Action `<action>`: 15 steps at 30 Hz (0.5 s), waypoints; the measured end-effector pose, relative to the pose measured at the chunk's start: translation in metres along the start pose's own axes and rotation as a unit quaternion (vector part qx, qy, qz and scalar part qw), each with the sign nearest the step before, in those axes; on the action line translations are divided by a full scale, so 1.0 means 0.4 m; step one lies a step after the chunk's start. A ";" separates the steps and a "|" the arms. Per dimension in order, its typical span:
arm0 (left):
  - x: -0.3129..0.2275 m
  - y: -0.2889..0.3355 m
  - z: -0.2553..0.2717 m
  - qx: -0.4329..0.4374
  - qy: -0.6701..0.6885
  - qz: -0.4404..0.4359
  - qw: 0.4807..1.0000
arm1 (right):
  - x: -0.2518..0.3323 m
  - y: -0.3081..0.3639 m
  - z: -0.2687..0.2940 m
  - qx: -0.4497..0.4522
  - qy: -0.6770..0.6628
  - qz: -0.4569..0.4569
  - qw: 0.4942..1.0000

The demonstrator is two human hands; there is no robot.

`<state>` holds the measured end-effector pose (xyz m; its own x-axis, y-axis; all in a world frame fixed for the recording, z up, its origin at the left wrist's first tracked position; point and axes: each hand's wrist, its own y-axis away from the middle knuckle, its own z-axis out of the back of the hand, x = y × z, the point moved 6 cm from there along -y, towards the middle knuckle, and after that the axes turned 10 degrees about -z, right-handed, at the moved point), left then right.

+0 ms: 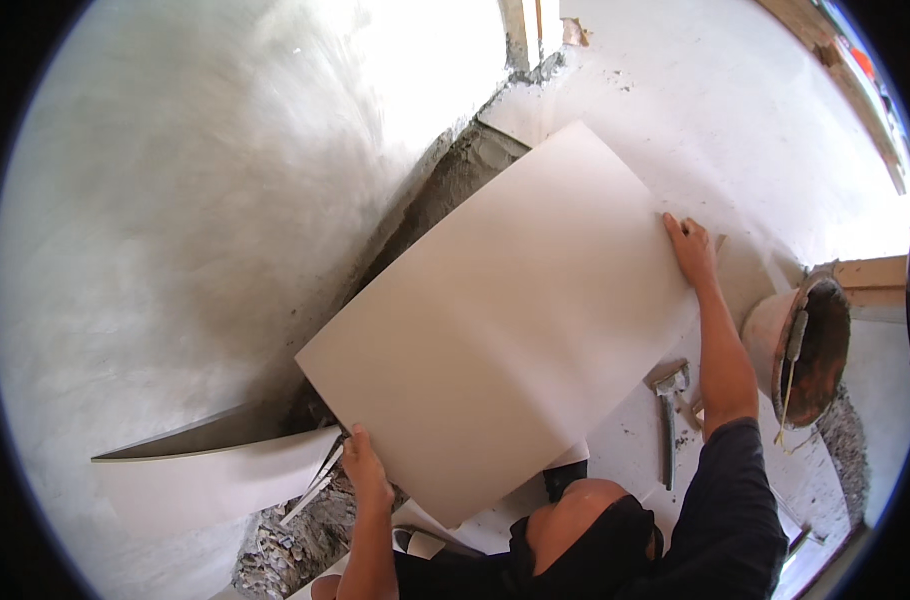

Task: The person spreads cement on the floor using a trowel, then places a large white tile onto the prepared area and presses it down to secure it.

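Note:
A large pale rectangular tile fills the middle of the view, held at a slant between my two hands. My left hand grips its lower left edge. Across from it, my right hand is closed on the right edge, fingers curled at the rim. Grey mortar shows in a strip between the tile and the wall. The tile hides much of what lies beneath it.
A mortar-crusted bucket stands tipped at the right. A hammer-like tool lies near my right forearm. At the lower left, a narrow tile piece leans by the wall, with rubble beside it.

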<state>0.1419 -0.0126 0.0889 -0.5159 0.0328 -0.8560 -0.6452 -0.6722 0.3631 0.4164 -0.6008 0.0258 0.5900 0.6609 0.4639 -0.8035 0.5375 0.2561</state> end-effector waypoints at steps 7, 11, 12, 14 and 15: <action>0.188 -0.065 -0.061 -0.177 0.016 0.026 0.984 | 0.157 -0.033 -0.114 0.059 0.039 0.017 0.997; 0.197 -0.083 -0.076 -0.210 -0.023 0.065 0.975 | 0.242 -0.056 -0.174 0.089 0.037 0.029 0.995; 0.192 -0.091 -0.083 -0.208 -0.024 0.062 0.976 | 0.256 -0.063 -0.185 0.087 0.042 0.028 0.995; 0.184 -0.107 -0.097 -0.198 -0.002 0.061 0.978 | 0.280 -0.074 -0.208 0.093 0.044 0.029 0.994; 0.179 -0.117 -0.105 -0.190 0.012 0.058 0.980 | 0.288 -0.081 -0.217 0.090 0.046 0.026 0.995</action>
<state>0.1589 -0.0100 -0.0050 -0.5567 -0.0756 -0.8273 -0.3240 -0.8972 0.3000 0.5173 -0.4964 -0.0028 0.5454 0.7350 0.4030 -0.8296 0.4045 0.3849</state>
